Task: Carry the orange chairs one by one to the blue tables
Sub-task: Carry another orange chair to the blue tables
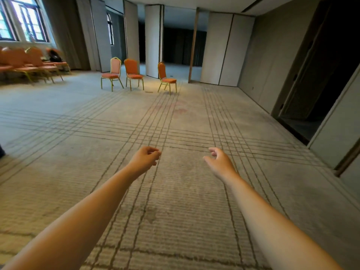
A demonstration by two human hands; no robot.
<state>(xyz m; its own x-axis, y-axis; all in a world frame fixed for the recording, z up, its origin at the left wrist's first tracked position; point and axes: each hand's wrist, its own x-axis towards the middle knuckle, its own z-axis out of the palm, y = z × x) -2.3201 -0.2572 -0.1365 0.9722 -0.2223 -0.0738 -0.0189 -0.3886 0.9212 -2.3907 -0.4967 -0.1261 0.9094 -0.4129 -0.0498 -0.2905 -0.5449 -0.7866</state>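
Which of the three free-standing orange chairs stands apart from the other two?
The rightmost orange padded chair with gold metal legs: it stands alone, angled sideways, while the left chair and the middle chair sit close together.

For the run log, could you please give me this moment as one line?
left hand: empty | right hand: empty | orange chairs: three ahead, more far left | blue tables: unseen

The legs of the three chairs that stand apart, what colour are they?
Yellow-gold. The head view, the only one, shows it best on the middle chair.
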